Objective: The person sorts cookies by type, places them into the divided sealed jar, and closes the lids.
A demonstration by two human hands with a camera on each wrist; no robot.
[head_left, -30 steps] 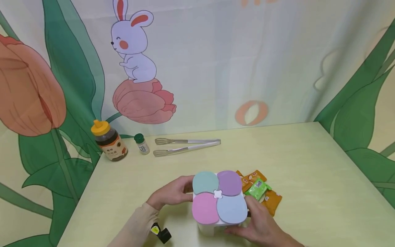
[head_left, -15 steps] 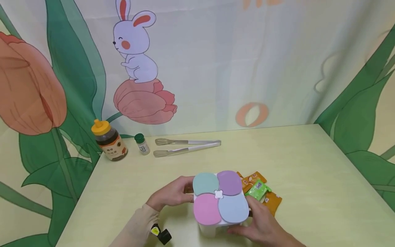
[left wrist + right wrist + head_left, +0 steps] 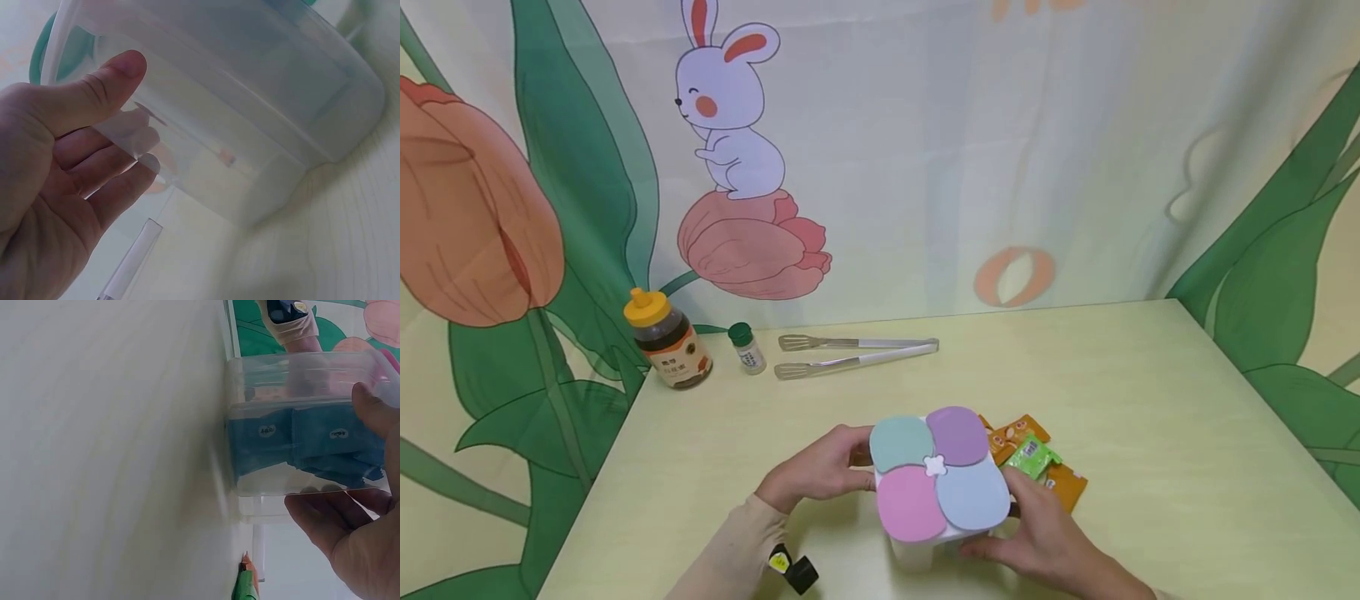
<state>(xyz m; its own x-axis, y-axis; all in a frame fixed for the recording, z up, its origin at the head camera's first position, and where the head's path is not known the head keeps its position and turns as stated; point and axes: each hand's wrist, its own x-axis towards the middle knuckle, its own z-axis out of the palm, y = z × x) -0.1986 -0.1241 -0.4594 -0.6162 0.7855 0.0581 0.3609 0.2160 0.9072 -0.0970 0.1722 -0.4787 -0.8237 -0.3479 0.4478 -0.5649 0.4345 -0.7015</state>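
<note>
My left hand and right hand both grip the clear four-lid snack box mid-table, blue packets inside. Snack packets crowd just behind it; tongs, honey bottle farther back.

Clear glossy plastic box, matt pastel lids, shiny metal tongs
</note>
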